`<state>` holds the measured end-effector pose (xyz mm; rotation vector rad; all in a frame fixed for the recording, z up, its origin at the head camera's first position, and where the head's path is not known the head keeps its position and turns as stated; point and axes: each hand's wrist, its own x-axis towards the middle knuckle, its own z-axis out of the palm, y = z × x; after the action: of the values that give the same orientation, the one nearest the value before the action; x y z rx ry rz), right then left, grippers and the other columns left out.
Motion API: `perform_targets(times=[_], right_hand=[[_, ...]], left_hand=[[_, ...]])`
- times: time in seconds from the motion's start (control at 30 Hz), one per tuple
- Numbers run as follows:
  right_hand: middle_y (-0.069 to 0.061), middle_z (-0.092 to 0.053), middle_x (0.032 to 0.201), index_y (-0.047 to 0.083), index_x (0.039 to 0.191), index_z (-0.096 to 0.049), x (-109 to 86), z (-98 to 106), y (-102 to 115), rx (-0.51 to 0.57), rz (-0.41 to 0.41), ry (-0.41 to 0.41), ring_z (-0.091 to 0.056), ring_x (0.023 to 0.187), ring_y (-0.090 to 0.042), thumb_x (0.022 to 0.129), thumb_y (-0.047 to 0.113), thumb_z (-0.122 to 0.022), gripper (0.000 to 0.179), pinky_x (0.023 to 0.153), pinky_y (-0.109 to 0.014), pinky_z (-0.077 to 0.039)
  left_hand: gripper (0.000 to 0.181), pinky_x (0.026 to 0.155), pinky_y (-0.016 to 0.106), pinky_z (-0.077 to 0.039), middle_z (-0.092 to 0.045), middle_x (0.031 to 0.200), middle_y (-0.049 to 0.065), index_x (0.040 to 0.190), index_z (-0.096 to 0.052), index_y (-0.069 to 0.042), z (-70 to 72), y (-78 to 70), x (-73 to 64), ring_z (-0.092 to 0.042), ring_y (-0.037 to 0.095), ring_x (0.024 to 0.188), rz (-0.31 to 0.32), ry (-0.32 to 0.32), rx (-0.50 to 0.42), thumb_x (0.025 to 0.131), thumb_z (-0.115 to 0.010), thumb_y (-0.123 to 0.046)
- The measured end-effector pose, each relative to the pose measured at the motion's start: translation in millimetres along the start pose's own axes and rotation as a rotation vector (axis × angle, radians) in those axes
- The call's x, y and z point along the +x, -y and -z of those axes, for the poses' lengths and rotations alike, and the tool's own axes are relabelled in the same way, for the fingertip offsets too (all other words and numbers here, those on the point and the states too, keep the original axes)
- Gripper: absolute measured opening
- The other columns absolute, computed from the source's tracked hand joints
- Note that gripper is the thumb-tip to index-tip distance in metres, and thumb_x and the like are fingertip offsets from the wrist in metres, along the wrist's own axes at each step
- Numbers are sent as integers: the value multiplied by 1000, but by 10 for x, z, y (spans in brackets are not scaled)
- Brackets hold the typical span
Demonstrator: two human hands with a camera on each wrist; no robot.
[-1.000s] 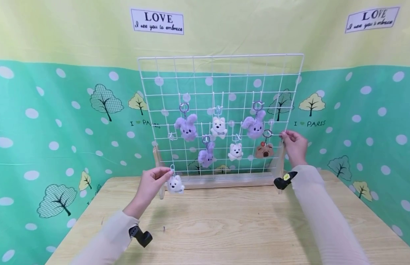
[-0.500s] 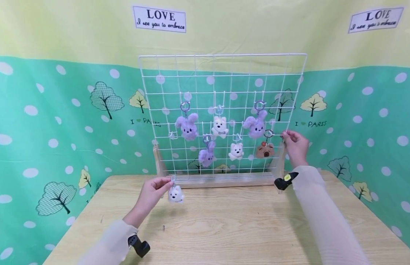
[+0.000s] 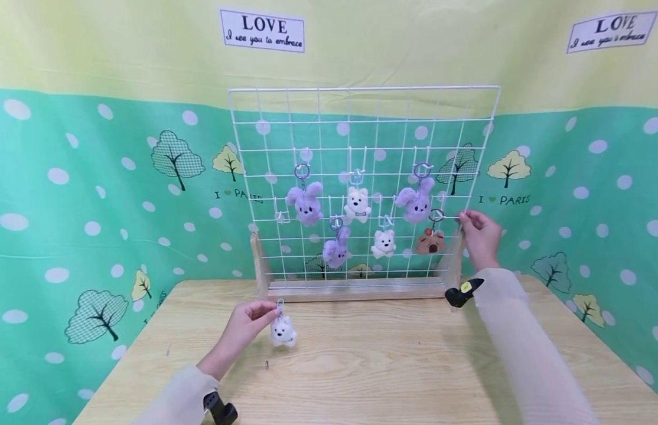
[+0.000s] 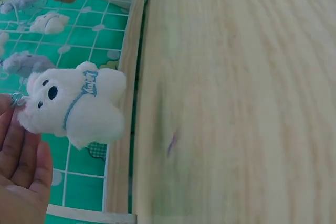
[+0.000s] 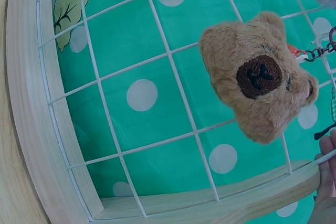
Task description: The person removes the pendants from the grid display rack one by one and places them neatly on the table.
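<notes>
A white plush bear keychain (image 3: 283, 332) dangles from my left hand (image 3: 243, 327), whose thumb and fingertips pinch its clasp above the table. In the left wrist view the plush bear (image 4: 79, 103) shows a blue strap with lettering. My right hand (image 3: 481, 236) grips the right edge of the white wire grid rack (image 3: 363, 123), just above its wooden side post. Near that hand a brown plush bear keychain (image 3: 430, 243) hangs from a hook; the right wrist view shows the brown bear (image 5: 257, 77) close up, with the right hand (image 5: 326, 182) partly cut off.
Several purple rabbit keychains (image 3: 308, 204) and white bear keychains (image 3: 357, 204) hang on the rack. At its lower left sits a bare hook (image 3: 282, 218). The rack's wooden base (image 3: 361, 290) stands at the back of the table (image 3: 361, 366). A tiny dark bit (image 3: 267, 365) lies in front.
My left hand has moved down and toward me, carrying the white bear keychain away from the rack's lower left. The right hand keeps its hold on the rack edge. The head view has shifted slightly.
</notes>
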<state>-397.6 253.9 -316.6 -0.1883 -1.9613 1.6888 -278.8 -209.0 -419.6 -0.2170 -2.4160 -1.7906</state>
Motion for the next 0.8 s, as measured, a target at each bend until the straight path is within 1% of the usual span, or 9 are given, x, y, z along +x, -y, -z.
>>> perform_targets(times=[0.1,0.23,0.33,0.43,0.57,0.7,0.8], right_hand=[[10,-68,103,7,122,-60,7,9,-12,12,5,-5,-61,95,-1,90,36,-59,44,89,-18,-48],[8,-68,104,6,122,-60,9,19,-21,17,2,-9,-61,96,-3,89,35,-60,44,89,-19,-48],[8,-68,105,7,122,-60,0,20,-23,-4,4,-9,-61,96,-3,90,37,-59,44,89,-19,-48],[4,-67,109,7,122,-60,-11,13,-19,-15,10,-5,-60,98,-4,90,37,-58,43,89,-19,-48],[-2,-65,117,9,123,-59,-23,6,-6,-28,23,6,-60,103,-7,91,38,-56,43,91,-20,-47],[-5,-63,121,10,124,-59,-27,5,4,-31,20,11,-60,106,-8,91,40,-56,45,94,-23,-46],[-4,-64,120,10,125,-59,-20,5,-2,-34,21,11,-60,104,-6,91,40,-55,46,94,-24,-46]], left_hand=[[21,72,24,-52,-71,91,10,101,-66,6,-19,41,-13,-61,7,75,-6,35,5,87,-67,-10],[20,71,21,-51,-69,94,14,100,-65,8,-49,85,-17,-60,6,76,-31,82,5,88,-65,-8],[21,73,20,-50,-68,96,18,100,-65,8,-78,115,-4,-61,6,78,-36,102,1,88,-65,-9],[21,75,20,-50,-69,96,15,101,-66,6,-117,143,29,-61,8,80,-5,91,8,88,-66,-10],[19,75,21,-50,-69,93,7,101,-67,0,-177,162,99,-61,12,82,59,49,17,87,-67,-12],[15,69,21,-49,-67,89,5,98,-68,-1,-229,171,159,-59,14,80,89,12,11,87,-66,-11],[14,67,21,-49,-67,88,5,96,-68,0,-267,180,188,-58,13,77,103,-11,-4,86,-66,-9]])
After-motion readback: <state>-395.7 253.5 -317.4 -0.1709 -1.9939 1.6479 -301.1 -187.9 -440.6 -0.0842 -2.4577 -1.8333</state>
